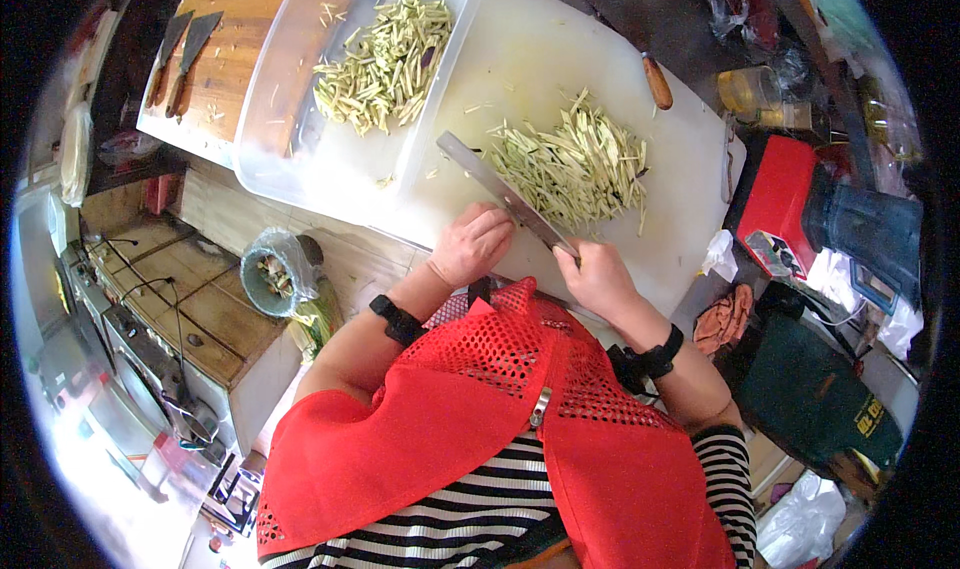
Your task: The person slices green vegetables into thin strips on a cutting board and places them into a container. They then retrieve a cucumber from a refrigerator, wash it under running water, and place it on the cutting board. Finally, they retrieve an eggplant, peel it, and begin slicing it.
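Note:
My right hand point(600, 275) grips the handle of a cleaver point(517, 203), whose broad blade points up and to the left over the white cutting board point(517, 51). Beside the blade's near side is my left hand point(474, 245), its fingers curled together, with nothing showing in them. A heap of pale green vegetable shreds point(574, 167) lies just past the cleaver, on its right. More cut strips point(390, 62) fill part of a clear plastic tub point(259, 111) to the left, which rests across the white board and a wooden one.
Two scrapers point(196, 43) lie on the wooden board point(240, 13). A wooden-handled knife point(657, 81) sits at the board's far right edge. A red blender base point(780, 197) with its dark jug point(862, 231) is at right. A bag-lined bin point(270, 276) stands below left.

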Demonstrator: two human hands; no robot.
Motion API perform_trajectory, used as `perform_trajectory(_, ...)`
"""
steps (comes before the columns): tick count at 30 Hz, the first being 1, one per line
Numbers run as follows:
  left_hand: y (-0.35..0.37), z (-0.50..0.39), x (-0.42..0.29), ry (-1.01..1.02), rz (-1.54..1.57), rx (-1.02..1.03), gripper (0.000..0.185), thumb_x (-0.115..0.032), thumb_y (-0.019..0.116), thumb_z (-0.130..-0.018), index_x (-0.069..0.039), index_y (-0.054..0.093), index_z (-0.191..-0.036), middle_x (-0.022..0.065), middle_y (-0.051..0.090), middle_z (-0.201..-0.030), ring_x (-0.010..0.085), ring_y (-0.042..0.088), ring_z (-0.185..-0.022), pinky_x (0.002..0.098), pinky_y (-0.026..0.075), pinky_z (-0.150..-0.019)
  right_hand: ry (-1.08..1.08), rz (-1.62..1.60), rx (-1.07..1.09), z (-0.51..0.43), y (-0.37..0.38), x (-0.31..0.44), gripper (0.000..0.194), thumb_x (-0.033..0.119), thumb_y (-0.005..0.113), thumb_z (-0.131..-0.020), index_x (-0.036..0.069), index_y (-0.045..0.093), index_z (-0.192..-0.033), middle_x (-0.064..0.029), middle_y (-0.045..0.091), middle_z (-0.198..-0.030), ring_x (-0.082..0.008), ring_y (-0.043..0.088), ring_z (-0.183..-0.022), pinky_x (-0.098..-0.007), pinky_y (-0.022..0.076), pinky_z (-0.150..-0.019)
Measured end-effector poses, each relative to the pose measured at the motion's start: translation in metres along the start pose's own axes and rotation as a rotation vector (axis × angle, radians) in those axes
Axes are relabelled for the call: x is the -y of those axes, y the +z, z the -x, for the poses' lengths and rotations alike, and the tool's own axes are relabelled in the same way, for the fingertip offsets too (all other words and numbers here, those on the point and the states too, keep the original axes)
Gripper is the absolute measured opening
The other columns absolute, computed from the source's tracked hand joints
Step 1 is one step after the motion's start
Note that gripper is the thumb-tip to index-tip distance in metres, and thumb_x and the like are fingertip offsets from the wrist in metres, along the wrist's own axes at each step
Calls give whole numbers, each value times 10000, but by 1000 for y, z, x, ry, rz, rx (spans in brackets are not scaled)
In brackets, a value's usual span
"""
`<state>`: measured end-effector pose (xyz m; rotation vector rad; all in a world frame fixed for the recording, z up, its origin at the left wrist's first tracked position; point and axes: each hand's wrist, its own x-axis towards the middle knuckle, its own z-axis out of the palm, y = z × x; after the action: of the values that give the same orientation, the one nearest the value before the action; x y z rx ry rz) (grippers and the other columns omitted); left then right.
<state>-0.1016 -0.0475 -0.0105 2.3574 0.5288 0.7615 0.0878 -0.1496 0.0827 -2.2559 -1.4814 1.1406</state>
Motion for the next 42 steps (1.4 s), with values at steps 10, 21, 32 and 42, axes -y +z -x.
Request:
perform_trajectory(10,-73,-59,-22,-206,23,-362,434,-53,580,-772,11,492,-1193,187,549,-1125,358,512,-1056,433,382,-959,-223,486,-510,47,-45,-51,341,87,598,-780,48,627,-1117,-105,603,-715,-295,604,-599,-406,488,-546)
perform_trajectory(21,-22,-120,-53,340,211,866,863,-621,401,-887,-10,198,-1461,189,227,-1509,372,205,-1397,461,193,-1126,-460,741,-574,51,-62,-69,320,130,566,-764,98,549,-1083,-39,539,-728,-200,571,-660,-318,467,-578)
perform_trajectory(32,7,-132,-64,272,182,894,888,-499,551,-867,8,138,-1468,203,158,-1527,345,124,-1427,442,143,-1148,-657,734,-508,54,-69,-71,155,175,564,-773,134,538,-920,1,493,-667,-163,562,-611,-298,453,-535)
perform_trajectory(42,-25,-66,8,-632,405,58,579,-338,338,-1012,14,205,-1453,185,236,-1507,294,205,-1404,384,161,-1143,210,-746,-193,74,-66,-168,183,224,639,-868,53,575,-862,-7,505,-592,-97,488,-504,-294,388,-443)
